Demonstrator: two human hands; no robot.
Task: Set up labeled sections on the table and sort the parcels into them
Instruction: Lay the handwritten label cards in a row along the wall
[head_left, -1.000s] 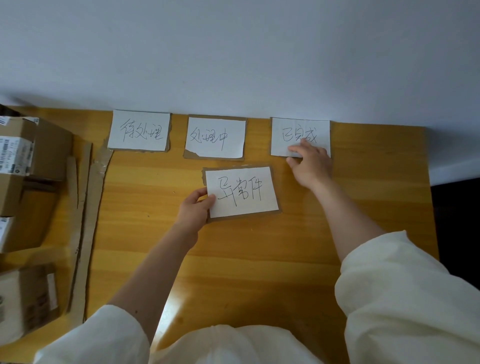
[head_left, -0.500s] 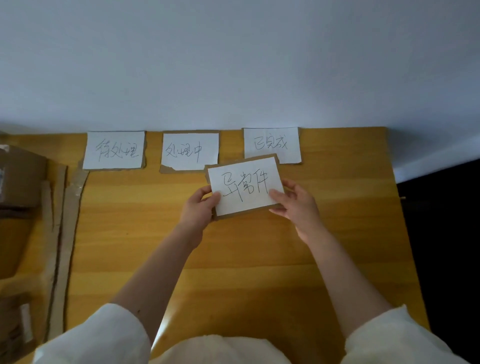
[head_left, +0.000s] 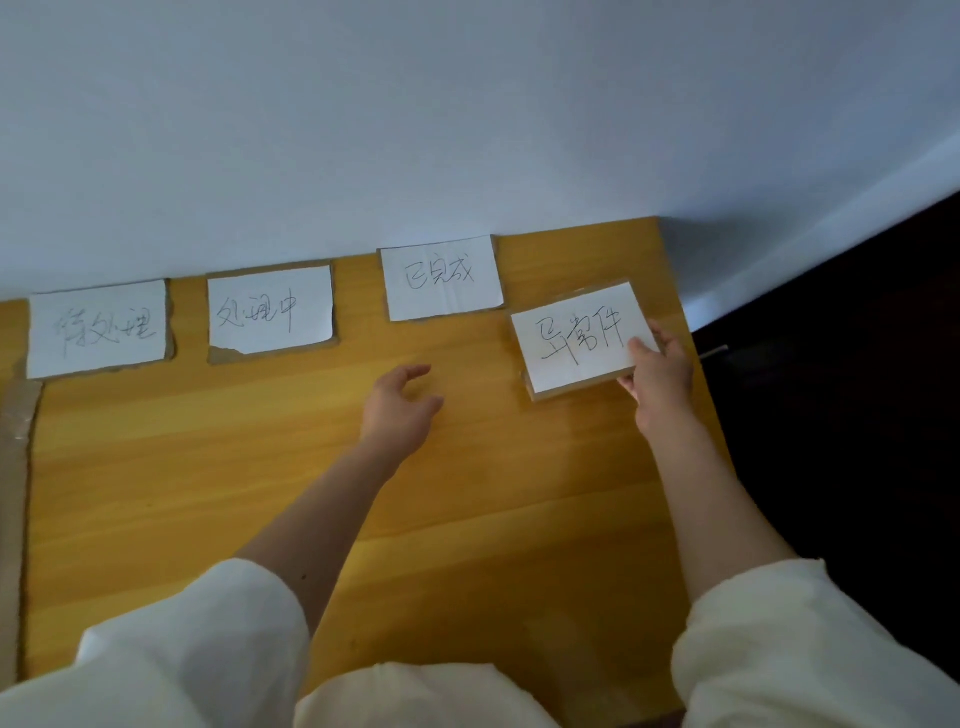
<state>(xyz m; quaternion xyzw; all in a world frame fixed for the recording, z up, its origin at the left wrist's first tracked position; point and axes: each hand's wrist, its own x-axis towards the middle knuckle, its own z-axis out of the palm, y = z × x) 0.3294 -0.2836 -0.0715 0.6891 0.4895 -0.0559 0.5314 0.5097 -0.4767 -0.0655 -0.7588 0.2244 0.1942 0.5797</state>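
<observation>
Left hand (head_left: 397, 410) hovered over the table (head_left: 208, 467), fingers loosely spread, holding nothing. Beyond it and to its left lay three label cards along the wall: leftmost card (head_left: 97, 330), middle card (head_left: 270, 310), third card (head_left: 441, 278). To its right, the right hand (head_left: 658, 376) pinched the fourth card (head_left: 579, 340) by its right edge, close to the table's right edge. Risk: set down there, the card could overhang or slide off. A cardboard strip (head_left: 15, 499) lay far left. No parcels in view.
</observation>
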